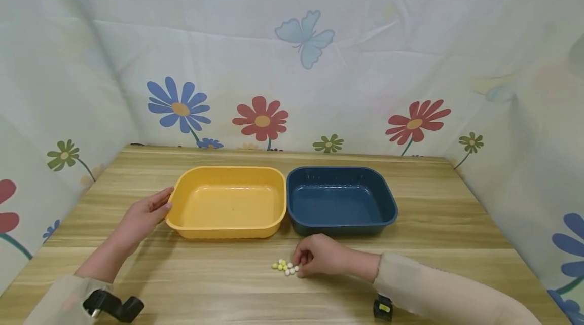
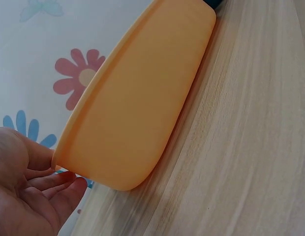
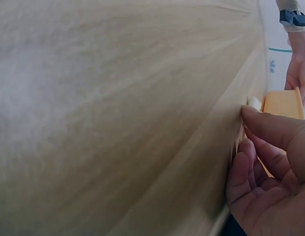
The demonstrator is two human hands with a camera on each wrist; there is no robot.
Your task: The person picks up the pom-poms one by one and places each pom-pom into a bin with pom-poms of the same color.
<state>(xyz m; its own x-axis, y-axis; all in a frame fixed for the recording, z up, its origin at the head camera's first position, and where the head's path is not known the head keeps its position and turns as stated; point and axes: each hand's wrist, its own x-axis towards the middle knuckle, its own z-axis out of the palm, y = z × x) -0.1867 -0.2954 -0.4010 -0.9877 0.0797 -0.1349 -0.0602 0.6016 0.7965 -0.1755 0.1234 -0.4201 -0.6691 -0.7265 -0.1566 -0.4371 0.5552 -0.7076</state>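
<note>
A yellow plastic basin (image 1: 230,232) stands on the table beside a dark blue basin (image 1: 342,228). My left hand (image 1: 142,218) rests against the yellow basin's left end. In the left wrist view its thumb meets the rim, and the other fingers lie loosely outside the wall. Just in front of the basins lies a small cluster of white and yellow beads (image 1: 284,265). My right hand (image 1: 321,255) is low at the cluster's right side, with thumb and forefinger around a white bead (image 1: 296,268). In the right wrist view a white piece (image 3: 254,103) shows beyond the thumb tip.
The wood-grain tabletop (image 1: 219,284) is enclosed by a white cloth (image 1: 219,51) printed with flowers and a butterfly. The two basins stand nearly touching towards the back. Black devices (image 1: 114,305) are strapped at both wrists.
</note>
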